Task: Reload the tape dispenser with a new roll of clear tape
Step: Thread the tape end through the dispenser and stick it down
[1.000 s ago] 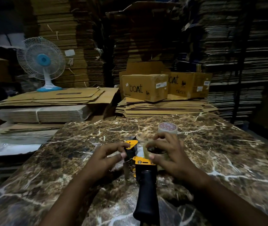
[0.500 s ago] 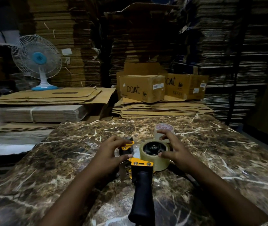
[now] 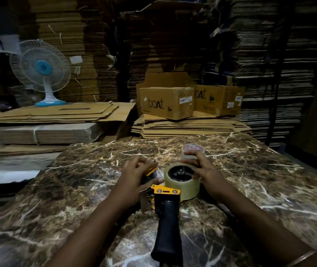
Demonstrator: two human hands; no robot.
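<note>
A yellow and black tape dispenser (image 3: pixel 166 205) lies on its side on the marble table (image 3: pixel 250 182), its black handle pointing toward me. A roll of clear tape (image 3: pixel 184 187) sits on the dispenser's black hub. My right hand (image 3: pixel 202 168) grips the roll's far right rim with fingers and thumb. My left hand (image 3: pixel 136 176) holds the dispenser's front end, fingers over the yellow flap. A second tape roll (image 3: pixel 192 150) with a red-printed core stands just behind my right hand.
Flattened cardboard stacks (image 3: pixel 188 126) and two "boat" cartons (image 3: pixel 166 103) lie past the table's far edge. A white and blue fan (image 3: pixel 42 70) stands on cardboard at the left. Tall cardboard piles and shelving fill the background.
The roll has gone from held above the dispenser to seated flat on the hub. My right hand shifted to the roll's right rim; my left hand stayed on the dispenser's front.
</note>
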